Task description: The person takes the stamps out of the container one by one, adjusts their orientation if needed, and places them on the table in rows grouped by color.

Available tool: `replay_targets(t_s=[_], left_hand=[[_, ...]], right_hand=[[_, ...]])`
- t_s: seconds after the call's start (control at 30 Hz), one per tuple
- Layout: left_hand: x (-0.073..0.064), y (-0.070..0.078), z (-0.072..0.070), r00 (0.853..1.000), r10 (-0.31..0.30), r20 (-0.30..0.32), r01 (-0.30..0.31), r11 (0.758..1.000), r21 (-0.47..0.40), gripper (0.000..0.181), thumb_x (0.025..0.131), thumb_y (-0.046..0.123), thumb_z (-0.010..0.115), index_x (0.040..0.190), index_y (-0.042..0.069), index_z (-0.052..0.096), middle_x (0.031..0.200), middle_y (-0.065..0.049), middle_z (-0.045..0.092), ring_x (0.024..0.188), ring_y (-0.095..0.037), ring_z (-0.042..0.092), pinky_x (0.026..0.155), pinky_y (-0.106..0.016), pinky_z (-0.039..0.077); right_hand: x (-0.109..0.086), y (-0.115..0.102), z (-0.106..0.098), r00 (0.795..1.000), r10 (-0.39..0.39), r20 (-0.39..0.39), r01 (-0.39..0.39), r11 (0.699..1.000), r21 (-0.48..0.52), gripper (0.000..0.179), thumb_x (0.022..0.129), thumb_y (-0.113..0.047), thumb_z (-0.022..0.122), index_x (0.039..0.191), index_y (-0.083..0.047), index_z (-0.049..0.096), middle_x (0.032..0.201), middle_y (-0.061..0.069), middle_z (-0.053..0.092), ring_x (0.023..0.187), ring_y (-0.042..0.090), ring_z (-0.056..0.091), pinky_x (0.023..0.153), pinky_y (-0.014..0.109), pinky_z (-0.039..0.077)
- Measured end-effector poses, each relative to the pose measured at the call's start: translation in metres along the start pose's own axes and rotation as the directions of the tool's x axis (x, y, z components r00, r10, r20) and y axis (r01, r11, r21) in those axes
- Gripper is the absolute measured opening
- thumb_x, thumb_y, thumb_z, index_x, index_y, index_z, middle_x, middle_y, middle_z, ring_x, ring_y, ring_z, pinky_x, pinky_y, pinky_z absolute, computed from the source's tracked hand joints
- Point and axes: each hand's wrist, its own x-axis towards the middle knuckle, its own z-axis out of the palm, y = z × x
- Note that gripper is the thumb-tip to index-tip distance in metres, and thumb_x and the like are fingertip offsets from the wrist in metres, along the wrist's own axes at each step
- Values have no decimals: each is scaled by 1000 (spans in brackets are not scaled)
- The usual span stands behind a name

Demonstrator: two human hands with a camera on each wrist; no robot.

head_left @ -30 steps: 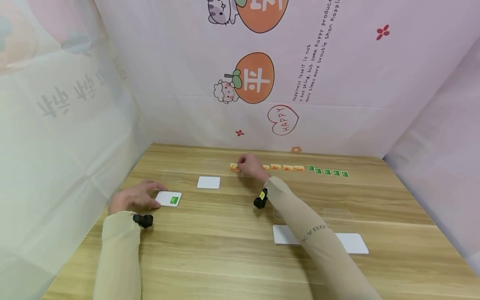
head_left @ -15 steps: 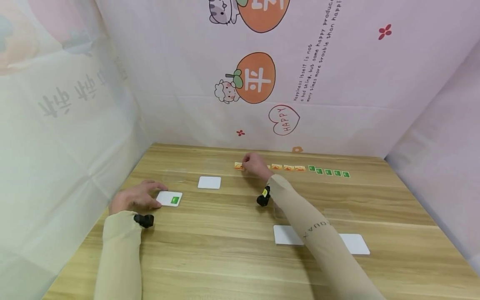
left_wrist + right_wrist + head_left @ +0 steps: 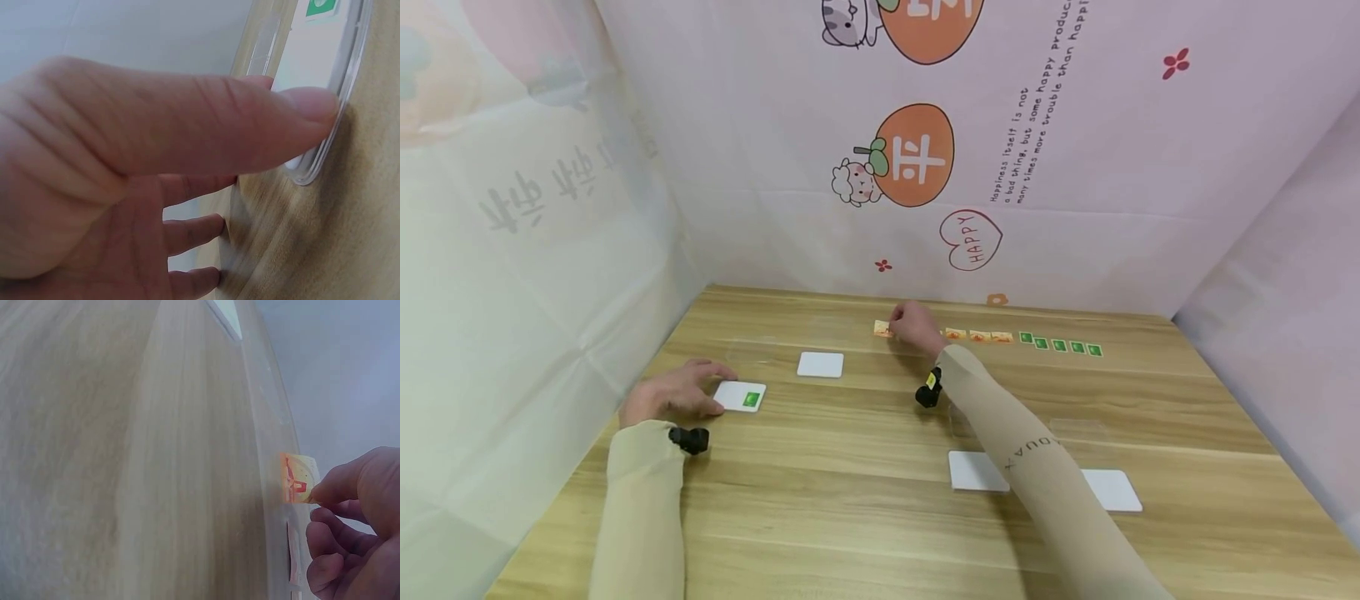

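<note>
In the head view my left hand (image 3: 677, 390) is at the table's left, thumb and forefinger on opposite edges of a white card-shaped piece (image 3: 727, 394). A small green picture (image 3: 751, 399) sits near that piece's right end. The left wrist view shows the thumb on the rim of the piece's clear plastic case (image 3: 304, 178); the other fingertips touch the table. Towards the back, my right hand (image 3: 916, 327) pinches a small orange-and-yellow picture piece (image 3: 882, 328) by its corner. A red motif shows on this picture piece (image 3: 297, 478) in the right wrist view; its other fingers are curled.
To the right lie orange pieces (image 3: 977, 337) in a row, then several green pieces (image 3: 1059, 346). Blank white pieces lie at centre left (image 3: 820, 364), front centre (image 3: 977, 472) and front right (image 3: 1112, 490). Clear plastic covers (image 3: 752, 348) are near them.
The right hand has moved slightly right and up in view, carrying the orange picture piece with it. The left hand stays on the white piece.
</note>
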Motion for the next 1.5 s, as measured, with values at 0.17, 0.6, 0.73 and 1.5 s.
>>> replay_targets(t_s=[0.17, 0.6, 0.73, 1.5], left_hand=[[-1, 0, 0, 1000, 4, -7, -4, 1000, 13, 56, 84, 18, 74, 137, 21, 54, 158, -22, 18, 124, -44, 33, 94, -51, 38], [-1, 0, 0, 1000, -4, -2, 4, 1000, 9, 56, 85, 17, 73, 138, 22, 54, 158, -20, 17, 123, -44, 34, 87, -42, 41], [-1, 0, -1, 1000, -5, -2, 5, 1000, 16, 57, 85, 17, 73, 138, 23, 54, 158, -20, 17, 123, -44, 34, 87, -42, 41], [-1, -1, -1, 1000, 4, -12, -3, 999, 34, 54, 85, 18, 73, 136, 25, 55, 157, -19, 21, 123, -43, 35, 90, -46, 40]], right_hand=[[2, 3, 1, 1000, -7, -6, 7, 999, -37, 8, 89, -7, 60, 89, -4, 67, 84, 7, 64, 72, 17, 55, 59, 25, 43], [4, 5, 3, 1000, 3, -15, -5, 991, -135, 8, 90, -11, 60, 88, -7, 67, 88, 7, 65, 76, 19, 54, 64, 28, 42], [3, 2, 3, 1000, 7, -12, -9, 986, -165, 8, 91, -12, 59, 88, -8, 66, 87, 6, 64, 76, 19, 54, 64, 29, 42], [5, -2, 2, 1000, 22, 6, -20, 982, -186, 6, 92, -9, 58, 88, -9, 61, 85, 6, 61, 74, 19, 52, 62, 30, 41]])
